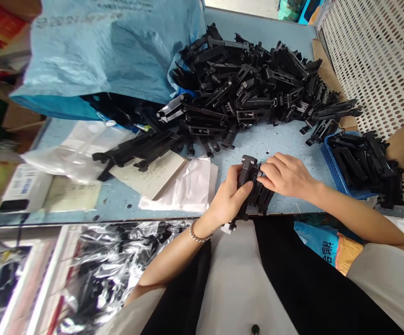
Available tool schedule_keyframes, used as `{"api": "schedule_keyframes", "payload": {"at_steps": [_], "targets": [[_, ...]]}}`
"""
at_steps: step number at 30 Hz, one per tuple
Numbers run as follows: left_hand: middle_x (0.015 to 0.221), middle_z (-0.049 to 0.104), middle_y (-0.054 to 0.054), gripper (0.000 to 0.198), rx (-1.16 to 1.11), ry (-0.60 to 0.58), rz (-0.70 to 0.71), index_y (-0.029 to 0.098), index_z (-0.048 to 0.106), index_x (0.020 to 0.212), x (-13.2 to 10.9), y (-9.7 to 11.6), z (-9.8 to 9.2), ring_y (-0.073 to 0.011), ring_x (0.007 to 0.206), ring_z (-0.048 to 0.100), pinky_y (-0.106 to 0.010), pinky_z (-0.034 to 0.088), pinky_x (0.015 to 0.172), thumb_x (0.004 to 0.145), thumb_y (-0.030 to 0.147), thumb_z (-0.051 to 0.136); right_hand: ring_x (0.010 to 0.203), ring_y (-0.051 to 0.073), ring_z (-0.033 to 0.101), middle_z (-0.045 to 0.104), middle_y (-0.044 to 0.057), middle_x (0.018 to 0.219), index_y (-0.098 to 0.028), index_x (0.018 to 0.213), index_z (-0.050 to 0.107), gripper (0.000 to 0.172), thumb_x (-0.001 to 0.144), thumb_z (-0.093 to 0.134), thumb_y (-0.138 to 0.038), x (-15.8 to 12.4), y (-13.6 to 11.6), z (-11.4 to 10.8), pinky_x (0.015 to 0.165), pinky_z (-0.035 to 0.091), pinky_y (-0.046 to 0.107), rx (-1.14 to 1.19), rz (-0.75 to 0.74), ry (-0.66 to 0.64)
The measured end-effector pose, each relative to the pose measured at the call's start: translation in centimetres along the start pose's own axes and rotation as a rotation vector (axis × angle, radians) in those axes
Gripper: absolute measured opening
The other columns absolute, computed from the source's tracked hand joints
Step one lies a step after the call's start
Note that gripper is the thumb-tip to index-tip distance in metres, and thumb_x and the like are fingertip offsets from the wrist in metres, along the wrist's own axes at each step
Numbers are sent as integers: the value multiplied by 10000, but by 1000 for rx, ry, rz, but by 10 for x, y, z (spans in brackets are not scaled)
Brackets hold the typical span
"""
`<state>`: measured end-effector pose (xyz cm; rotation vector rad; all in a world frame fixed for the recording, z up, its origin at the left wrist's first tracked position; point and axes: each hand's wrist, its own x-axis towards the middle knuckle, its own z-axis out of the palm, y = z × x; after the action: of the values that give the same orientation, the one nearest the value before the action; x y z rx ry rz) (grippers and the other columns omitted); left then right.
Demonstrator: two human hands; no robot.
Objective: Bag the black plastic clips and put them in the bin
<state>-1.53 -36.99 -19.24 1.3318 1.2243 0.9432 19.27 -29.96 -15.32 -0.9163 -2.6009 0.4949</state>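
My left hand (230,195) is wrapped round a long black plastic part (246,174) at the table's front edge, its thumb lying across the part. A small silvery piece shows at the part's lower end, below the wrist. My right hand (286,176) is closed at the part's right side, fingertips pinched by its upper end; what they pinch is too small to make out. Other black parts (265,200) stand under and beside my fingers. Farther back lies a large heap of similar black parts (254,88), some with metal pieces.
A blue plastic bag (111,56) bulges at the back left, black pieces at its mouth. Cardboard (149,174) and clear plastic bags (181,190) lie left of my hands. A filled blue basket (332,163) stands right, beside a perforated panel (380,56).
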Motion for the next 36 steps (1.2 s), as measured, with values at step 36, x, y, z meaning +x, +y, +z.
{"api": "schedule_keyframes", "payload": {"at_steps": [36], "targets": [[903, 664, -54, 392, 297, -156, -110, 169, 468, 1265, -3, 21, -7, -246, 774, 649, -372, 499, 710, 962, 417, 473, 531, 140, 333, 386, -17, 554, -243, 599, 364, 536, 985, 501, -589, 0, 6, 25, 486, 265, 311, 122, -68, 38]]}}
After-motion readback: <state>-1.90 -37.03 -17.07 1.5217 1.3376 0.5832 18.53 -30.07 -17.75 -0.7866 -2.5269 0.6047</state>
